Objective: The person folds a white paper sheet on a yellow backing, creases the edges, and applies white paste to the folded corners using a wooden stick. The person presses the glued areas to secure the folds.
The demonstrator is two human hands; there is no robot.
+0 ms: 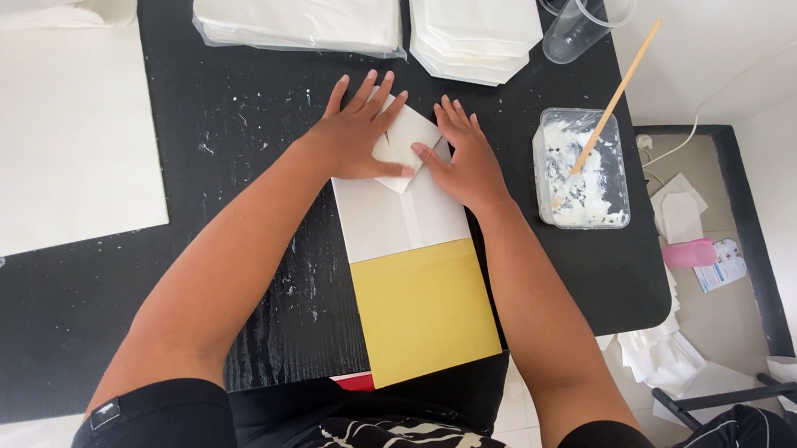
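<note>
A single head-worn camera looks almost straight down from above the person's chest onto the black counter (89, 309), at close arm's reach. The counter's far edge runs along the top of the frame, the person's lap sits at the near bottom, and the floor (715, 321) shows at right.
</note>
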